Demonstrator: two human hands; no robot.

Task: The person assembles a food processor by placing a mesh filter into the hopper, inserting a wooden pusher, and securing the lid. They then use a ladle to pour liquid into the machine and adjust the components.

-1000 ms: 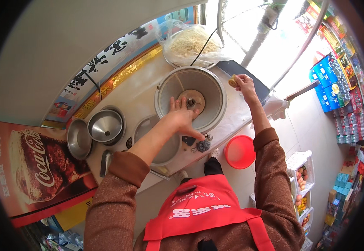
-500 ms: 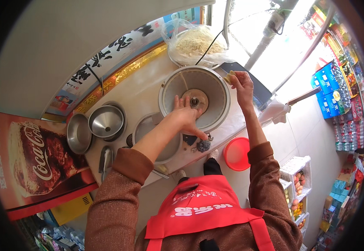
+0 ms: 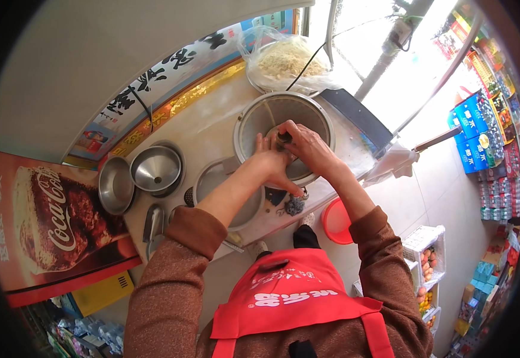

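A large round grey metal drum point(image 3: 245, 128) stands on the counter, with a pale disc and a central shaft inside it. My left hand point(image 3: 272, 167) reaches into the drum with fingers spread, laid on the disc beside the shaft. Over the drum's centre, my right hand point(image 3: 309, 143) is closed, its fingertips round a small dark knob-like piece point(image 3: 285, 138) at the shaft. My hands partly hide the disc and the foot of that piece.
Steel bowls point(image 3: 117, 186) and a funnel-like steel dish point(image 3: 155, 169) sit at the left. Beside the drum is a shallow round pan point(image 3: 236, 212); a scouring pad point(image 3: 294, 206) lies near the edge. A bag of pale shreds point(image 3: 287, 62) stands behind. A red bucket point(image 3: 336, 221) is on the floor.
My right hand has moved left and inward from beyond the drum's right rim, where it held a small yellowish piece, to the shaft at the centre. My left hand stays on the disc.
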